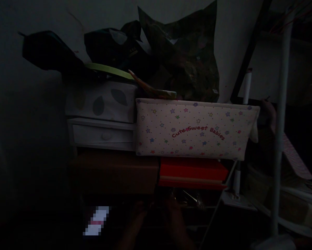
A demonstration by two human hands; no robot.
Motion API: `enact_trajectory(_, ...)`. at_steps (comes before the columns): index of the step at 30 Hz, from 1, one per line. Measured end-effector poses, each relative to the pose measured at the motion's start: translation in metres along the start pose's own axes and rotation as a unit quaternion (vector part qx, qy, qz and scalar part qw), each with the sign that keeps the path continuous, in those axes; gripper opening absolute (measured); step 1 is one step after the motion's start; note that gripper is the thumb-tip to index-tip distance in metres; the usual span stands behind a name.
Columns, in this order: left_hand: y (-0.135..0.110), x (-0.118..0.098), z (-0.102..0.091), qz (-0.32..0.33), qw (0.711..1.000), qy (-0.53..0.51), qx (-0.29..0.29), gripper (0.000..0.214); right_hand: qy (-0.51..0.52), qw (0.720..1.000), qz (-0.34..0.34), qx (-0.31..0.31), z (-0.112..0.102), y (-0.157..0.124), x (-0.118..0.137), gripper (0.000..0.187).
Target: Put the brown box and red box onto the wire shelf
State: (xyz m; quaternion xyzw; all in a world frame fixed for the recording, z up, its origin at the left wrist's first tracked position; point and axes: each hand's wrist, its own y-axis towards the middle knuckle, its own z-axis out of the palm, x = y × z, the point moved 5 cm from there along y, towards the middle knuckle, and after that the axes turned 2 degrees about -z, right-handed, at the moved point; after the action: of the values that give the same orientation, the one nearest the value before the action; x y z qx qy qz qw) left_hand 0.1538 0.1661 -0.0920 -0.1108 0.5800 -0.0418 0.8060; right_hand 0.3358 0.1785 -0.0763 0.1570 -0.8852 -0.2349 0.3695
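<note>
A: Hands?
B: Very dark. Bare left hand (136,217) and bare right hand (178,217) sit low in view, close together.

A: Grip?
B: Cannot tell if either is open or closed, or holding anything.

A: Nearest thing?
B: A thin glinting metal strip (189,197), just up from the right hand, so that hand is nearer. Long axis runs diagonally; what it is, unclear.

A: Containers?
B: Above it, a glossy red rectangular drawer (192,170), beside a brown wooden box (114,172). Over them, a cream star-print padded box (192,128). Contents hidden.
</note>
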Motion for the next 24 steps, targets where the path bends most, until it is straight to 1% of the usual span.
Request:
enact_trajectory(3,0.008,0.013,0.004,-0.03,0.999,-0.025,0.019,0.049,-0.065,0.997,-0.026,0.037,0.022,0.007,0.007,0.053)
enact_trajectory(6,0.014,0.02,0.012,-0.05,0.996,-0.041,0.06,0.05,-0.12,0.99,-0.029,0.07,0.035,0.011,0.013,0.06)
enact_trajectory(8,0.018,0.02,0.017,-0.041,0.995,-0.049,0.079,0.047,-0.134,0.988,-0.02,0.077,0.036,0.015,0.02,0.062)
enact_trajectory(10,0.021,0.015,0.021,-0.019,0.995,-0.056,0.08,0.041,-0.138,0.987,-0.014,0.082,0.034,0.021,0.028,0.063)
enact_trajectory(13,0.027,0.007,0.025,0.004,0.997,-0.042,0.067,0.038,-0.142,0.986,-0.007,0.091,0.033,0.029,0.036,0.062)
enact_trajectory(16,0.032,-0.001,0.024,0.027,0.999,-0.004,0.045,0.038,-0.14,0.987,0.001,0.081,0.036,0.033,0.036,0.062)
enact_trajectory(18,0.035,-0.004,0.021,0.042,0.999,0.017,0.028,0.036,-0.109,0.99,0.022,0.085,0.041,0.034,0.032,0.061)
enact_trajectory(20,0.036,-0.006,0.018,0.049,0.998,0.028,0.012,0.037,-0.035,0.994,0.057,0.082,0.046,0.034,0.027,0.059)
enact_trajectory(22,0.035,-0.006,0.015,0.052,0.998,0.034,-0.001,0.038,0.091,0.99,0.091,0.055,0.049,0.034,0.023,0.055)
enact_trajectory(24,0.034,-0.008,0.014,0.049,0.998,0.033,-0.009,0.039,0.212,0.971,0.11,0.01,0.049,0.034,0.018,0.049)
